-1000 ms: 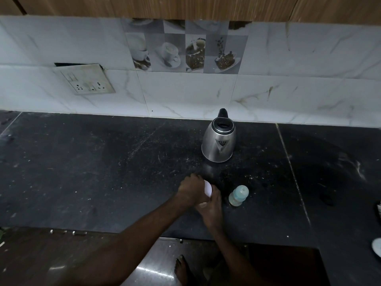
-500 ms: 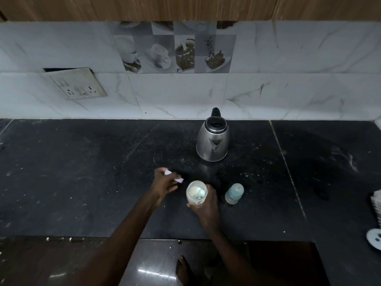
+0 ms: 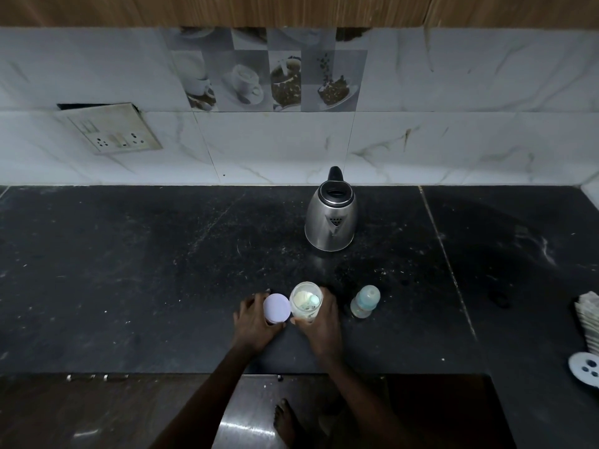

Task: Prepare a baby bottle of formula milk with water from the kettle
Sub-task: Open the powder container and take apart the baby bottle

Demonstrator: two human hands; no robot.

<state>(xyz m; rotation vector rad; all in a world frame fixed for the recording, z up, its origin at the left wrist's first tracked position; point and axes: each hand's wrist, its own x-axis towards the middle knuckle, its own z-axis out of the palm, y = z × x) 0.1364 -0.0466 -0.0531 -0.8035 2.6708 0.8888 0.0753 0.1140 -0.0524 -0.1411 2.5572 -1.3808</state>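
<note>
lid (image 3: 276, 308) now off the formula jar (image 3: 303, 316), left hand (image 3: 254, 322) has brought it down just beside the jar

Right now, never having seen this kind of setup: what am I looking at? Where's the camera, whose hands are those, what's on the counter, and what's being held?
There is no machine here. A person works with bare hands, and the single camera sits on their head, looking forward and down, so the arms come in from the bottom edge.

The left hand grips a round pale lid. I cannot tell whether the lid rests on the counter. Beside it, the right hand holds an open jar of pale powder with what looks like a scoop inside.

On the dark counter, a baby bottle stands upright to the right of the jar with its top on. A steel kettle stands further back, near the tiled wall. A socket plate hangs on the wall at the left.
</note>
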